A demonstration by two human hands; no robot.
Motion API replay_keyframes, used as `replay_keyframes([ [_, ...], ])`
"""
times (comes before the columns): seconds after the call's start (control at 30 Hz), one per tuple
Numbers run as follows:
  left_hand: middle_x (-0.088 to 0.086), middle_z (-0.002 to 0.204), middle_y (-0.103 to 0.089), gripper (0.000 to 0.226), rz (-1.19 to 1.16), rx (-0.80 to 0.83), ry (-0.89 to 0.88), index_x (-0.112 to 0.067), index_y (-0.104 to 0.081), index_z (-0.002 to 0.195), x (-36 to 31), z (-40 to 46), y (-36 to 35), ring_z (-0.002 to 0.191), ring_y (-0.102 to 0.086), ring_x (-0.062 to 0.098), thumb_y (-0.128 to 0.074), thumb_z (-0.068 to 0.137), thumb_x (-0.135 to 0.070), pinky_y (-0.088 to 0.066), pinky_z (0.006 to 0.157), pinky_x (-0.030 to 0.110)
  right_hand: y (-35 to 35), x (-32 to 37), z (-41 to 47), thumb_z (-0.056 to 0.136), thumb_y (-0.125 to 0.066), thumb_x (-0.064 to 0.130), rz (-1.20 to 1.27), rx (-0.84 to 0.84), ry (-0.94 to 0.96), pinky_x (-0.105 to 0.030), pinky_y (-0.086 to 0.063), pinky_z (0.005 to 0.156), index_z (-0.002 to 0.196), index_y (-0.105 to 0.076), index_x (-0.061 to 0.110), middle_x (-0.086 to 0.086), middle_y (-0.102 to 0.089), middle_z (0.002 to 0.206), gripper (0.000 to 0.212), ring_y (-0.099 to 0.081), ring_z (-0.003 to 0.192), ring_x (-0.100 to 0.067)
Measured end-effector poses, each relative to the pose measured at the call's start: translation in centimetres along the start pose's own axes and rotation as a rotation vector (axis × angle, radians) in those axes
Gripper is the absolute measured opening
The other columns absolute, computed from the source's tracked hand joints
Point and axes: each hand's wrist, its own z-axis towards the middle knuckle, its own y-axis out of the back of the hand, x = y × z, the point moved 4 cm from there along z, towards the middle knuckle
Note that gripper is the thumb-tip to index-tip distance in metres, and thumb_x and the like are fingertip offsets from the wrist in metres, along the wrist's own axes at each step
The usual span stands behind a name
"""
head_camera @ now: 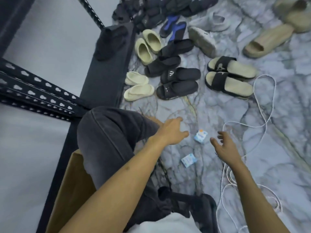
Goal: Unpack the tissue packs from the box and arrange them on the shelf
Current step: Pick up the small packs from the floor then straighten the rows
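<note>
on marble floor, two tissue packs [200,136], print unreadable, between empty hands [171,132]

The person wears dark grey trousers [107,140] with a straight seam line along the leg, at about 9 o'clock from the middle of the view. At 6 o'clock a piece of a light grey or white top [168,222] shows. The 2 forearms are bare, without sleeves. The left hand [171,132] and the right hand [225,147] carry no glove, ring or watch.
</note>
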Motion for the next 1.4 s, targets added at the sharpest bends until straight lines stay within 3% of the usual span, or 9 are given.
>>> replay_keyframes([
  [0.2, 0.012, 0.148, -0.046, 0.062, 0.163, 0.116, -0.049, -0.022, -0.031, 0.157, 0.8, 0.9, -5.7, 0.13, -0.05, 0.034, -0.057, 0.103, -0.037, -0.05, 0.095, 0.044, -5.3, -6.6, 2.9, 0.099, -0.061, 0.025, -0.15, 0.197, -0.127, -0.044, -0.043, 0.102, 0.147, -0.037, 0.0, -0.029, -0.052, 0.139, 0.059, -0.053, 0.128, -0.041],
  [0.4, 0.01, 0.155, -0.043, 0.066, 0.092, 0.179, 0.058, -0.022, -0.032, 0.157, 2.6, 2.4, -7.4, 0.134, -0.049, 0.034, -0.06, 0.1, -0.042, -0.049, 0.103, 0.049, -8.5, -8.1, 6.6, 0.097, -0.062, 0.027, -0.279, 0.282, -0.154, -0.045, -0.041, 0.102, 0.145, -0.035, -0.002, -0.029, -0.046, 0.14, 0.062, -0.048, 0.13, -0.044],
  [0.57, 0.013, 0.153, -0.044, 0.065, 0.021, 0.196, 0.155, -0.02, -0.035, 0.155, 4.1, 3.7, -8.0, 0.132, -0.051, 0.034, -0.062, 0.1, -0.039, -0.048, 0.104, 0.048, -12.5, -9.2, 7.8, 0.092, -0.067, 0.035, -0.369, 0.39, -0.136, -0.046, -0.047, 0.098, 0.138, -0.041, 0.0, -0.026, -0.052, 0.135, 0.063, -0.053, 0.123, -0.042],
  [0.77, 0.013, 0.148, -0.048, 0.06, -0.023, 0.247, 0.183, -0.018, -0.039, 0.152, 5.9, 5.6, -10.1, 0.127, -0.053, 0.033, -0.062, 0.099, -0.036, -0.05, 0.092, 0.037, -16.8, -11.6, 6.6, 0.088, -0.071, 0.041, -0.414, 0.401, -0.155, -0.046, -0.049, 0.093, 0.138, -0.041, 0.009, -0.02, -0.054, 0.133, 0.067, -0.055, 0.119, -0.038],
  [0.9, 0.014, 0.15, -0.046, 0.059, -0.058, 0.293, 0.24, -0.017, -0.04, 0.15, 7.6, 6.5, -10.7, 0.128, -0.052, 0.033, -0.063, 0.099, -0.035, -0.05, 0.097, 0.039, -17.4, -12.4, 6.5, 0.09, -0.07, 0.035, -0.432, 0.327, -0.135, -0.046, -0.048, 0.089, 0.135, -0.043, 0.009, -0.02, -0.053, 0.131, 0.059, -0.052, 0.117, -0.039],
  [1.07, 0.014, 0.153, -0.042, 0.062, -0.123, 0.3, 0.291, -0.018, -0.037, 0.153, 9.0, 8.4, -10.9, 0.131, -0.049, 0.033, -0.063, 0.099, -0.035, -0.048, 0.095, 0.039, -17.3, -12.4, 7.7, 0.088, -0.075, 0.017, -0.207, 0.297, -0.213, -0.026, -0.038, 0.075, 0.118, -0.059, -0.002, -0.02, -0.064, 0.115, 0.039, -0.061, 0.106, -0.034],
  [1.13, 0.013, 0.154, -0.042, 0.066, -0.146, 0.291, 0.303, -0.019, -0.033, 0.155, 9.2, 9.0, -11.2, 0.134, -0.047, 0.033, -0.065, 0.099, -0.034, -0.048, 0.099, 0.041, -16.7, -11.5, 7.9, 0.085, -0.079, 0.015, -0.101, 0.282, -0.226, -0.025, -0.036, 0.069, 0.105, -0.064, -0.003, -0.013, -0.064, 0.092, 0.031, -0.063, 0.086, -0.029],
  [1.23, 0.01, 0.156, -0.043, 0.068, -0.165, 0.262, 0.296, -0.025, -0.032, 0.156, 9.4, 9.5, -11.7, 0.135, -0.047, 0.033, -0.066, 0.098, -0.035, -0.047, 0.098, 0.04, -15.5, -9.6, 8.1, 0.081, -0.084, 0.016, 0.104, 0.253, -0.161, -0.024, -0.039, 0.061, 0.087, -0.065, 0.006, 0.0, -0.057, 0.069, 0.022, -0.051, 0.06, -0.008],
  [1.4, 0.011, 0.157, -0.042, 0.075, -0.293, 0.208, 0.329, -0.022, -0.028, 0.16, 10.1, 10.4, -12.2, 0.14, -0.044, 0.031, -0.066, 0.098, -0.038, -0.043, 0.102, 0.036, -14.0, -6.0, 7.9, 0.081, -0.084, 0.016, 0.397, 0.265, -0.108, -0.019, -0.052, 0.065, 0.097, -0.072, 0.0, -0.003, -0.07, 0.08, 0.025, -0.062, 0.071, -0.008],
])
